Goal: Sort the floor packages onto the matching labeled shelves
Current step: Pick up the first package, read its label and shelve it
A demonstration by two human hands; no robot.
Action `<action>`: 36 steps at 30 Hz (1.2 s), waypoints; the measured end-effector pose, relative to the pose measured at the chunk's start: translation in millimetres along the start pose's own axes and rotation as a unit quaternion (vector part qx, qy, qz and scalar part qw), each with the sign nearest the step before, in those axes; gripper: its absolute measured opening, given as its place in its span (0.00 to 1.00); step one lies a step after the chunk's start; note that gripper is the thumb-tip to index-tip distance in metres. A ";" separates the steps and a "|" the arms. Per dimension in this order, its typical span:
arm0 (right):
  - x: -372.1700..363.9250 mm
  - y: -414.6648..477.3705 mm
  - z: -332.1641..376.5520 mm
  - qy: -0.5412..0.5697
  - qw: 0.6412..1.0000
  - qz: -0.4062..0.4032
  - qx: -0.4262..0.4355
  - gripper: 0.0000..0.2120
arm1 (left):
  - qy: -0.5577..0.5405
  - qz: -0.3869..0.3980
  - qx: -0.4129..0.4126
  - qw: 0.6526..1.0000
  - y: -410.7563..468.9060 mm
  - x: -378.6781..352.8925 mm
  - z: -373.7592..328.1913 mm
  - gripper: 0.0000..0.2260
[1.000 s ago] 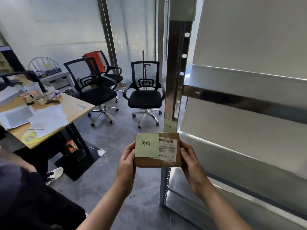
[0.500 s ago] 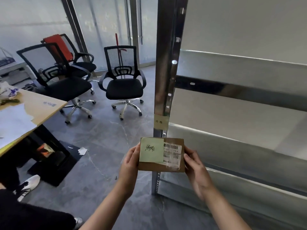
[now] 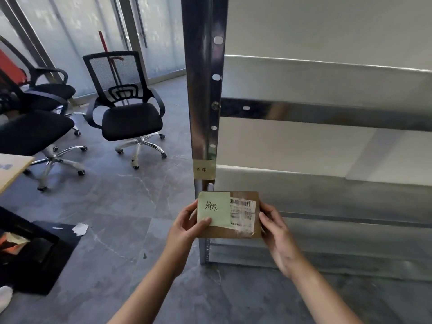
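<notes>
I hold a small brown cardboard package (image 3: 243,232) in both hands, in front of the metal shelf rack's upright post (image 3: 203,94). A pale green note with handwritten characters and a white barcode label cover its face. My left hand (image 3: 184,226) grips its left edge, thumb on the green note. My right hand (image 3: 278,237) grips its right edge. Just above the package, a yellowish label (image 3: 204,169) with handwritten characters is stuck on the post, level with a bare metal shelf (image 3: 315,181).
A black mesh office chair (image 3: 127,106) stands on the grey floor to the left, with more chairs (image 3: 35,113) behind it. A wooden desk corner (image 3: 11,167) pokes in at far left. A black mat (image 3: 39,256) and a paper scrap (image 3: 80,229) lie on the floor.
My view has swung right and closer to the rack, so the desk has nearly left the frame. The package stays in both hands, now lower, just under the post's label.
</notes>
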State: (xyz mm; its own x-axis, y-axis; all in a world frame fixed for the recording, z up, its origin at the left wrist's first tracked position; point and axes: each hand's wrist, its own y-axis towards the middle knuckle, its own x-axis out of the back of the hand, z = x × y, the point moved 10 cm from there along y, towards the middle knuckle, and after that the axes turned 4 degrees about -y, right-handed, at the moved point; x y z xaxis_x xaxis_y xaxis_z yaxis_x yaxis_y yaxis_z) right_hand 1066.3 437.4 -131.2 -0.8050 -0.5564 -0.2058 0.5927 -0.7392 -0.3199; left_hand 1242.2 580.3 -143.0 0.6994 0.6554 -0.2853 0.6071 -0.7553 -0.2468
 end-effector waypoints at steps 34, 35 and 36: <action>87.5 89.6 38.4 -0.013 0.995 -0.096 -0.008 0.13 | 0.010 -0.051 0.061 0.997 100.0 -90.1 24.8 0.11; 88.2 94.7 38.6 -0.014 0.995 -0.100 -0.013 0.13 | 0.011 -0.055 0.062 0.996 105.3 -91.0 26.2 0.11; 88.5 100.0 38.8 -0.013 0.994 -0.103 -0.017 0.13 | 0.013 -0.058 0.063 0.996 110.8 -92.0 27.6 0.12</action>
State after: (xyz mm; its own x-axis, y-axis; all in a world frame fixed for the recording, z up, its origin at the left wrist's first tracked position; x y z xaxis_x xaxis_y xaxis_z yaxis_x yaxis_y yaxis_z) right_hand 1055.3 299.5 -145.5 -0.9080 -0.4043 -0.1097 0.4139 -0.8252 -0.3844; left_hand 1234.7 436.2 -169.7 0.6380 0.7364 -0.2252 0.6325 -0.6680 -0.3922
